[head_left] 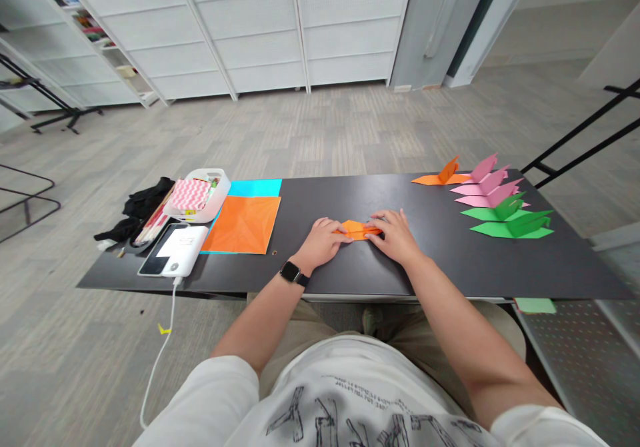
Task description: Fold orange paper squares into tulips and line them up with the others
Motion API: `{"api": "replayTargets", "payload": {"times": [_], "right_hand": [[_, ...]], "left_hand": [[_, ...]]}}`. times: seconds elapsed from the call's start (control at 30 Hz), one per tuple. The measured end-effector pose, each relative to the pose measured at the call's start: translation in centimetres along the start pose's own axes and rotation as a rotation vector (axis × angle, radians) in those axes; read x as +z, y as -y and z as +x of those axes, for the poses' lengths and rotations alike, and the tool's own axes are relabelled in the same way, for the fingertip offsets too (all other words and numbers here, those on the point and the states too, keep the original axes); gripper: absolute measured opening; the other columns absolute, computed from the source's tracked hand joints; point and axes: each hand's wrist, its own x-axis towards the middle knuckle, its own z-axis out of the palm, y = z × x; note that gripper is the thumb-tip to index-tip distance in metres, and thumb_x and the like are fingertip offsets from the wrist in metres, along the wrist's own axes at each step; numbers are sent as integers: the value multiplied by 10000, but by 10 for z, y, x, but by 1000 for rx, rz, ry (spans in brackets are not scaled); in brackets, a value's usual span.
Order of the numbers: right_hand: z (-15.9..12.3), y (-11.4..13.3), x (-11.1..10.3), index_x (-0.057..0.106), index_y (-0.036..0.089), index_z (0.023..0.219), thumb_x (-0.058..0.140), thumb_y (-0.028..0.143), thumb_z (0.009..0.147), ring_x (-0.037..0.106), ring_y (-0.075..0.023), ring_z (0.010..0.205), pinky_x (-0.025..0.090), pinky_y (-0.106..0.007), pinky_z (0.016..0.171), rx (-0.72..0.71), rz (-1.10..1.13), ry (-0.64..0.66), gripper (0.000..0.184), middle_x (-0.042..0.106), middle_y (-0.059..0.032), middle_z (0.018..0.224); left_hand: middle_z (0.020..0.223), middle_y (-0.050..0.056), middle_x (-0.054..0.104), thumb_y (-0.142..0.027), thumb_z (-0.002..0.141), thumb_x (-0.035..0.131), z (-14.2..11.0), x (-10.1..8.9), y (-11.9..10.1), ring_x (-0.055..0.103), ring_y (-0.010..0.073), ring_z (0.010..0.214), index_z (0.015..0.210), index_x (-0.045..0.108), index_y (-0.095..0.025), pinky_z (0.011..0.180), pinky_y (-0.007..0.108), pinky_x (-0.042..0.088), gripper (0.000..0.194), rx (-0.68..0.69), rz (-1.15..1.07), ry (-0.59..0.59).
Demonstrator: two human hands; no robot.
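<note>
Both hands (pixel 357 237) on folded orange paper (pixel 356 230), dark table (pixel 330 200) beneath

No text can be read. Black lettering on the white shirt (pixel 350 374), bottom centre, is illegible; marks on the white device (pixel 186 250), at left, are too small.

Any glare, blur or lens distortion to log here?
Head view: wide-angle distortion slants the white cabinets and stretches the dark tabletop's near corners; a faint, diffuse sheen shows on its surface; shadows are soft; fine creases in the folded orange paper look slightly soft.
</note>
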Motion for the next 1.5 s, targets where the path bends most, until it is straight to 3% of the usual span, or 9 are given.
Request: {"api": "replayTargets", "payload": {"times": [0.13,0.3,0.63,0.83,0.97,1.17,1.3,1.5], "right_hand": [[4,8,3,827,371,1144,713,325,985,609,-323,1251,231,-720,1265,-67,-16,4,201,703,-70,1302],[7,14,9,845,402,1125,745,341,969,589,-331,1284,238,-741,1254,-30,-41,67,195,702,-63,1325],[5,13,10,845,393,1117,742,341,981,604,-326,1267,260,-754,1239,-19,-41,55,178,717,-59,1312],[6,17,10,840,367,1115,716,294,991,557,-359,1395,187,-776,1256,-80,-62,58,190,738,-31,1383],[8,19,8,835,352,1119,679,272,1006,576,-347,1386,180,-751,1266,-133,-57,67,209,774,-13,1336],[8,21,2,812,336,1181,669,285,1006,657,-297,1221,250,-661,1262,-152,-51,79,231,817,-26,1212],[5,26,-3,802,306,1192,671,266,989,669,-292,1201,315,-611,1232,-203,-5,74,245,822,-50,1154],[3,36,-1,800,318,1168,673,257,972,691,-261,1181,344,-581,1228,-357,130,140,241,815,-37,1163]], "left_hand": [[1224,35,746,-111,999,572,1,0,0,612,248,1167,1122,850,-362,1199,519,402,394,1,3,13],[1251,24,737,-93,1003,552,0,0,1,612,239,1203,1182,830,-387,1213,525,385,442,3,3,41],[1342,17,727,-80,1010,512,-5,-3,10,613,214,1288,1228,804,-361,1287,545,345,460,32,-27,17],[1271,33,764,-46,981,503,-6,-7,-6,634,215,1242,1162,808,-272,1274,496,382,421,127,38,-76],[1251,51,779,-102,997,532,-5,-2,-16,648,231,1225,1214,785,-242,1214,456,439,362,181,59,-20],[1282,43,784,-129,1012,542,-4,-2,-19,643,247,1219,1357,717,-277,1218,522,375,414,76,129,-3],[1219,63,798,-194,1024,571,-4,-5,-20,637,280,1152,1269,750,-262,1090,525,421,310,-38,206,-49],[1107,79,790,-256,1068,550,-1,-2,-16,652,262,1087,1143,741,-225,980,446,464,208,-199,192,-73]]}}
